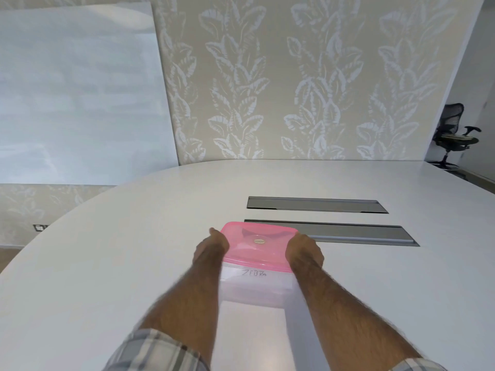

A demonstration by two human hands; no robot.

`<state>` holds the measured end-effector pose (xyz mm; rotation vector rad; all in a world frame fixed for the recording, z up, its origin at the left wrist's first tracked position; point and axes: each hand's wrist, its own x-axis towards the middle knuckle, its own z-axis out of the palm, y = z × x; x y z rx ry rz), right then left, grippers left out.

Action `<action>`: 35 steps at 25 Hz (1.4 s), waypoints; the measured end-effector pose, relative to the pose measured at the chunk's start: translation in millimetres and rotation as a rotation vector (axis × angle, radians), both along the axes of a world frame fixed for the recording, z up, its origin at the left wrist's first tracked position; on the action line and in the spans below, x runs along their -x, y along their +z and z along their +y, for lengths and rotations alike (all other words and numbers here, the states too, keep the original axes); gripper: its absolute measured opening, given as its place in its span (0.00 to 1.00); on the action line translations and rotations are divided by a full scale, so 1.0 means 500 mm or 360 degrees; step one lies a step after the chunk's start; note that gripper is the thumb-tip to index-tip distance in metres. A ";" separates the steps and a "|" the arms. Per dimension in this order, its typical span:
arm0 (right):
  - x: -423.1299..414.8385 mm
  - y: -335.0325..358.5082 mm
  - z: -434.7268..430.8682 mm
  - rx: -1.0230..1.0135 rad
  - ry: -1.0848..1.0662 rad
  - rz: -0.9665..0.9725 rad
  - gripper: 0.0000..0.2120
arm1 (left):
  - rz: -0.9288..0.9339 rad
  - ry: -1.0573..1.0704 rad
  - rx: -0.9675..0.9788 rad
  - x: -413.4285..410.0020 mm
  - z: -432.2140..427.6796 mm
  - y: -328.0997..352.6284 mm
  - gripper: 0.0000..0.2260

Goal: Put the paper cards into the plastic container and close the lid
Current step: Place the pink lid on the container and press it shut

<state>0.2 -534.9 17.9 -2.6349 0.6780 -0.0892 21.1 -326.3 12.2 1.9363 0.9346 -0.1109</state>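
Observation:
A clear plastic container (254, 290) stands on the white table (107, 263) in front of me. Its pink lid (257, 247) lies on top of it. Through the near wall a paper card (254, 274) with handwritten letters shows inside. My left hand (211, 247) grips the left edge of the lid and container. My right hand (304, 250) grips the right edge. The fingers of both hands curl around the sides and are mostly hidden.
Two long grey cable slots (316, 204) (361, 234) are set into the table just beyond the container. A patterned wall and a whiteboard (80, 89) stand behind the table. A black office chair (455, 135) is at the far right.

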 end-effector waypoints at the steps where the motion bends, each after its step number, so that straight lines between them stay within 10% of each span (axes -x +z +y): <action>1: 0.000 0.002 0.000 -0.0009 -0.0001 0.0001 0.21 | -0.0005 0.0072 0.0128 -0.015 0.007 -0.003 0.39; 10: -0.001 -0.006 -0.004 -0.0109 -0.0062 -0.0014 0.24 | -0.0064 -0.0523 -0.0675 -0.010 0.012 0.006 0.24; 21: -0.009 0.000 -0.001 0.0081 -0.0030 -0.0007 0.20 | -0.0170 -0.0600 -0.0863 -0.008 0.012 -0.004 0.25; 24: -0.007 0.004 0.003 0.0122 -0.0004 0.0045 0.18 | -0.0403 -0.0798 -0.1111 -0.013 -0.006 0.022 0.12; 35: -0.071 0.006 0.018 0.0217 0.0412 -0.0093 0.20 | -0.0694 -0.1327 -0.1186 -0.057 -0.025 0.009 0.23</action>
